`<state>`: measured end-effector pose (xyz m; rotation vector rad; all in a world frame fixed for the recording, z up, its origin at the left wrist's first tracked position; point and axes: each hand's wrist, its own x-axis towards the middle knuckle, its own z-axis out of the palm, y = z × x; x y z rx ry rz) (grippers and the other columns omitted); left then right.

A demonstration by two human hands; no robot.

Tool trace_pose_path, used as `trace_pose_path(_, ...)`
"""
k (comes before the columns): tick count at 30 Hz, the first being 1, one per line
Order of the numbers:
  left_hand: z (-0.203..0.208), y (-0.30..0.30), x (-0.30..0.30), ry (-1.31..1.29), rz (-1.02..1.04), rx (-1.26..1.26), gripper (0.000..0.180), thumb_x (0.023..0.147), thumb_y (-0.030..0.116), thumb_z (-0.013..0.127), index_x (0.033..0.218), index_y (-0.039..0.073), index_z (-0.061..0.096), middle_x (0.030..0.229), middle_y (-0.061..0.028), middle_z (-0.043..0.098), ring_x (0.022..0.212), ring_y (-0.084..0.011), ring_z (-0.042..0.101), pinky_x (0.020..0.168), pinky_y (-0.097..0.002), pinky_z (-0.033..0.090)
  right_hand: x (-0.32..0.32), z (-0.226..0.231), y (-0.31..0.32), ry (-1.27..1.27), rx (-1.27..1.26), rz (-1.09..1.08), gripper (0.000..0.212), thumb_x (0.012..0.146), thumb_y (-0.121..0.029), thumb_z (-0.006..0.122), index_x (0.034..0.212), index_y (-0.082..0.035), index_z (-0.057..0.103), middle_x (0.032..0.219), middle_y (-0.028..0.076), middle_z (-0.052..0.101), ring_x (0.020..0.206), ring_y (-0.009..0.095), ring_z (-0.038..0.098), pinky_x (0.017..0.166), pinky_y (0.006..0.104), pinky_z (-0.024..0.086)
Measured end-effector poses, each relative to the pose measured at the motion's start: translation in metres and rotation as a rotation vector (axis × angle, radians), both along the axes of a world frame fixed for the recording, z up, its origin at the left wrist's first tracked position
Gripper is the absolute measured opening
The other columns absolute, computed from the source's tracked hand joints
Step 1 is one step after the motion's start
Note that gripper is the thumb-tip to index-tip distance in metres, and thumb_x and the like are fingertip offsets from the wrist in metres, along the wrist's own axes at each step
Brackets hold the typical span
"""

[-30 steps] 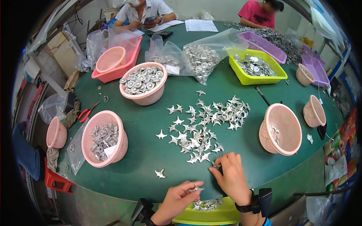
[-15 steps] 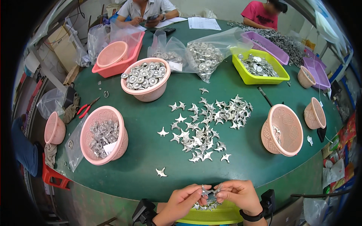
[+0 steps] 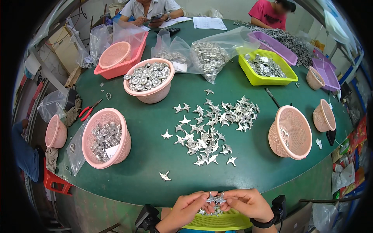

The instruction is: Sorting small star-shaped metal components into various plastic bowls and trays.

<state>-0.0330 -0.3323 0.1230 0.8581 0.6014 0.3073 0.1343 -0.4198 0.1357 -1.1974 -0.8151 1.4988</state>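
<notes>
At the near edge of the table my left hand (image 3: 189, 208) and my right hand (image 3: 249, 204) face each other, fingertips pinched. Between them is a small silver star-shaped metal piece (image 3: 216, 199) with ring-like bits at its top. Both hands grip it; my fingers cover part of it, so I cannot tell how the bits join. Just below, a yellow-green basket (image 3: 217, 223) holds several similar star-shaped pieces (image 3: 216, 211). Beyond my hands a loose heap of silver star-shaped pieces (image 3: 203, 143) lies on the green table (image 3: 147, 155), and one single star-shaped piece (image 3: 165, 176) lies nearer.
On the left stand a pink basket of ring-like metal parts (image 3: 104, 155), a pink basket of round metal parts (image 3: 147, 97) and red-handled pliers (image 3: 86, 112). To the right is a pink basket (image 3: 289, 132) with a few pieces. Two people sit at the far side.
My right hand has turned and sunk slightly, its fingers closer to my left hand. The metal bits between my fingertips now sit more side by side. Table things shift only slightly in view.
</notes>
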Motion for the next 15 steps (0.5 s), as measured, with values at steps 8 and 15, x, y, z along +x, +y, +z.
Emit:
trace_pose_path(8,0.001,0.002,0.002,-0.002,-0.018,0.016,0.027,0.085,0.011,0.038,0.105,-0.004,0.047,0.077,-0.0061,0.054,0.070,-0.0097,0.051,0.065,-0.0223,0.042,0.002,0.005,0.005,-0.005,-0.063,-0.043,0.019,0.079,0.002,0.045,0.097,0.007,0.051,0.076,0.013,0.058,0.070,0.015,0.057,0.065,0.0252,0.047)
trace_pose_path(15,0.013,0.012,0.007,0.265,-0.169,0.287,0.017,0.080,0.010,0.050,0.089,-0.002,0.057,0.060,-0.0003,0.051,0.055,-0.0051,0.047,0.050,-0.0177,0.037,0.020,0.001,-0.014,0.030,-0.108,-0.207,0.015,0.077,0.003,0.047,0.089,0.007,0.053,0.073,0.011,0.057,0.064,0.015,0.056,0.059,0.0237,0.047)
